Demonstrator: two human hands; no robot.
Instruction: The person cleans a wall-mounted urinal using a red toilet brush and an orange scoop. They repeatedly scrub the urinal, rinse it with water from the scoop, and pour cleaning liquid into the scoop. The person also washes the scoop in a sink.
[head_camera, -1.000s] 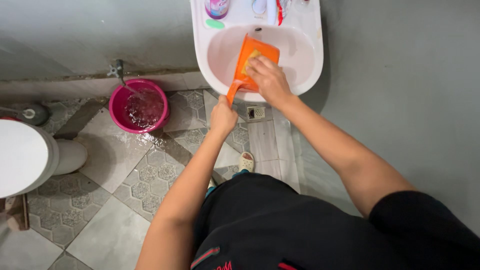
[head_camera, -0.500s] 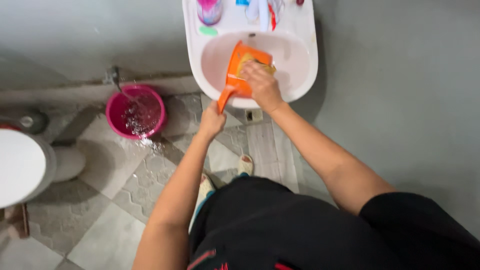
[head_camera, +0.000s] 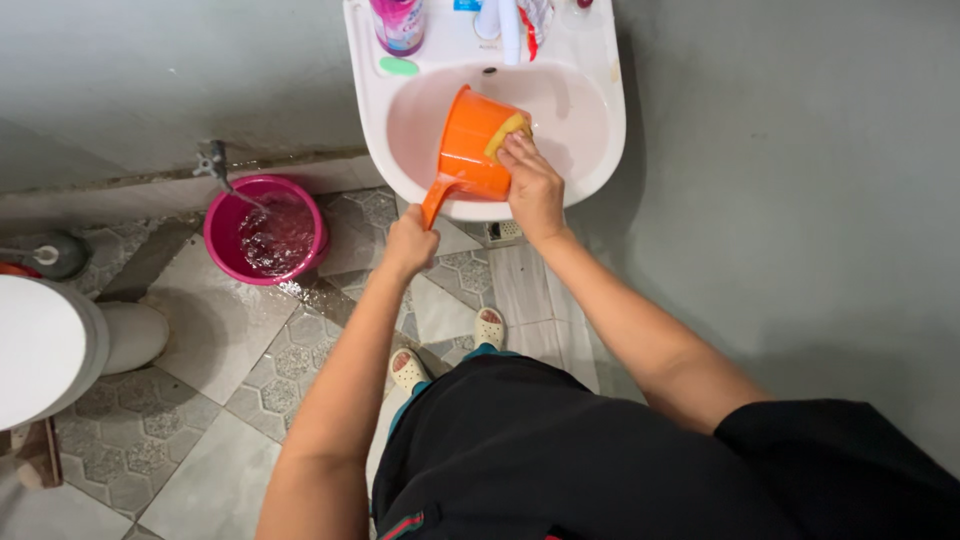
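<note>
I hold an orange plastic dipper (head_camera: 472, 148) tilted on its side over the white wash basin (head_camera: 600, 150). My left hand (head_camera: 408, 243) grips the end of its long handle, below the basin's front rim. My right hand (head_camera: 530, 182) presses a yellow sponge (head_camera: 508, 132) against the dipper's rim and outer wall. Most of the sponge is hidden under my fingers.
A pink bucket (head_camera: 218, 240) on the tiled floor fills with water from a wall tap (head_camera: 215, 160). A white toilet (head_camera: 45, 345) stands at the left. A pink bottle (head_camera: 398, 25), a green soap (head_camera: 399, 66) and other toiletries sit on the basin's back ledge. A grey wall is at right.
The dipper has turned from showing its flat open side to lying on its side with the bottom toward me. My right hand slid with the sponge to its rim.
</note>
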